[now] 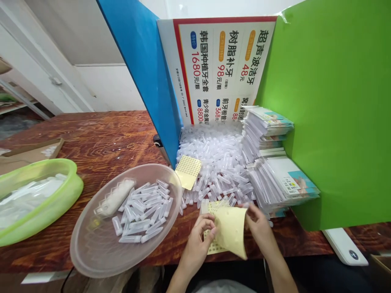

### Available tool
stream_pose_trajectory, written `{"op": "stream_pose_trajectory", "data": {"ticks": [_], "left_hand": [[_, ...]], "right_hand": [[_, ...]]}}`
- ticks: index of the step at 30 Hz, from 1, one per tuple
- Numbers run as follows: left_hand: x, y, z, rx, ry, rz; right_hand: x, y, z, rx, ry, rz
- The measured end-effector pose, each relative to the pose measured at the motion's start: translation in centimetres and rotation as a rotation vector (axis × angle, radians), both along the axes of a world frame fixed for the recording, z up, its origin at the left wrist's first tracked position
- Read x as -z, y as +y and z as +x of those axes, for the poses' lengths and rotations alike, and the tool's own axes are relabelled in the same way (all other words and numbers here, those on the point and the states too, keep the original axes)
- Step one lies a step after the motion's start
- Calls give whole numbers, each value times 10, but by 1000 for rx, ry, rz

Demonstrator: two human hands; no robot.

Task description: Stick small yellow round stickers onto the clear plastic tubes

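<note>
Yellow sticker sheet point(232, 232) is held off the tabletop, just right of the clear dish point(88, 254), and is curled at its lower corner. Left hand point(198, 241) has fingers closed, pinching the sheet's left edge. Right hand point(259, 227) has fingers closed on its upper right edge. The dish holds capped tubes point(146, 211). Beyond the dish to the right lies a loose tube heap point(220, 160), with a second sticker sheet point(188, 171) between them.

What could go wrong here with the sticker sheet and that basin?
1. Curled pale-yellow sticker sheet, pinched by left hand and right hand, may fold onto itself.
2. The round clear plastic basin seems to overhang the brown wooden table edge; an elbow nudge could tip its clear plastic tubes out.
</note>
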State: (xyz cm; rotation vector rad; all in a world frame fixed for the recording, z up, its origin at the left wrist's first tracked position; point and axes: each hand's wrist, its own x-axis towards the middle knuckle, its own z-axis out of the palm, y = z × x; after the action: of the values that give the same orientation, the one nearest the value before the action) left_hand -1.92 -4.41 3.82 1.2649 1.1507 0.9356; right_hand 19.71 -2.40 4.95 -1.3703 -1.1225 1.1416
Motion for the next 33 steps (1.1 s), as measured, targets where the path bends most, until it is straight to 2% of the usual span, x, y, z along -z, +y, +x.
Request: {"op": "stream_pose_trajectory", "data": {"ticks": [3, 7, 9, 11, 14, 16, 19, 22, 26, 33], "left_hand": [[4, -3, 4, 22, -50, -45], [18, -3, 11, -7, -8, -59], [24, -1, 14, -14, -9, -70], [24, 0, 14, -19, -35, -83], [12, 0, 11, -32, -107, -142], [1, 0, 8, -59, -194, -206], [-14, 1, 3, -104, -306, -273], [-21, 2, 1, -121, -324, -291], [-22, 3, 1, -114, -310, -289], [-17, 3, 3, -104, -281, -270]], "right_hand": [[-11, 4, 15, 236, 70, 22], [-18, 4, 16, 309, 106, 118], [-14, 2, 9, 262, 79, 186], [-5, 1, -2, 149, 106, 204], [9, -4, -20, -40, 245, 111], [17, -6, -30, -113, 312, 45], [26, -8, -39, -170, 400, 11], [31, -6, -42, -221, 460, 7], [36, -2, -41, -296, 464, -12], [40, -5, -42, -311, 476, -4]]}}
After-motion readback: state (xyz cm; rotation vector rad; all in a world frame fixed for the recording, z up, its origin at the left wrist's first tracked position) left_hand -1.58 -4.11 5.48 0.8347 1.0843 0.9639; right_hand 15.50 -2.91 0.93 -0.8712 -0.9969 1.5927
